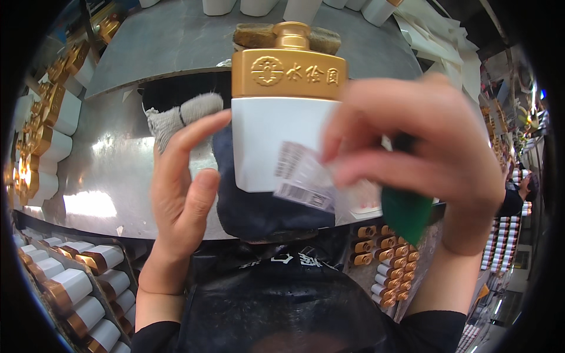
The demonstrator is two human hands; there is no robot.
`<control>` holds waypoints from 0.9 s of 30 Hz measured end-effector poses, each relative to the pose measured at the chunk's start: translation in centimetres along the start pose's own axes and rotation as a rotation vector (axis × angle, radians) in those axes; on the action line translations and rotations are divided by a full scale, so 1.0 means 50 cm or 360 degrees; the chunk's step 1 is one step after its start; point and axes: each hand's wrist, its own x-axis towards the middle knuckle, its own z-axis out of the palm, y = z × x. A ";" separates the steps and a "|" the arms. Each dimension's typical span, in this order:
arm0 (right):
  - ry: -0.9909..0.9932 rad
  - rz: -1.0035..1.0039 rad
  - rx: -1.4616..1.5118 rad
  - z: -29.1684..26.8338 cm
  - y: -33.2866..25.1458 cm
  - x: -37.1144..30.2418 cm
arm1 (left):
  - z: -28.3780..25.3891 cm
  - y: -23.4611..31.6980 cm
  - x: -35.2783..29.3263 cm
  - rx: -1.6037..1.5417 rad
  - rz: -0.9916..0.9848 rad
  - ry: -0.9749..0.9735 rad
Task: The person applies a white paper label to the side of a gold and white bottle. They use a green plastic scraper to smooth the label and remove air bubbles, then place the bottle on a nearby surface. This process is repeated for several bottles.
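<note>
A flat white bottle (279, 129) with a gold embossed shoulder and neck lies in front of me on a dark cloth pad (253, 215). Its neck rests at a wooden block (323, 40). My left hand (188, 188) is open at the bottle's left side, the index fingertip at its edge and the thumb apart. Over the bottle's lower right, my right hand (412, 141), smeared by motion, pinches a thin see-through decal (306, 176) with dark print and a barcode. The decal overlaps the bottle's lower face; I cannot tell whether it touches.
A rolled grey cloth (197, 109) lies left of the bottle on the metal table (118, 159). Something green (406, 215) shows below my right hand. Gold-and-white bottles (76, 288) stand in racks at the lower left; more (50, 141) line the left edge. White sheets (435, 44) lie at the far right.
</note>
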 end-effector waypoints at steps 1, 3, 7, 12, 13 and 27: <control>-0.0042 -0.0071 -0.0032 0.015 0.030 0.016 | 0.004 -0.004 0.011 -0.0050 0.0023 -0.0006; -0.0063 -0.0128 -0.0150 0.041 0.078 0.038 | 0.020 -0.005 0.023 0.0024 -0.0086 -0.0083; 0.0158 0.0057 -0.0567 0.044 0.067 0.032 | 0.043 -0.017 0.038 0.0485 -0.0053 -0.0166; 0.0763 0.0715 -0.0547 0.075 0.042 -0.042 | 0.043 -0.019 0.044 0.0331 -0.0120 -0.0156; 0.0756 0.0798 -0.0301 0.090 0.039 -0.061 | 0.045 -0.016 0.047 0.0259 -0.0167 -0.0155; 0.0747 0.0936 0.0545 0.130 0.090 -0.082 | 0.073 -0.018 0.079 0.0066 -0.0158 0.0052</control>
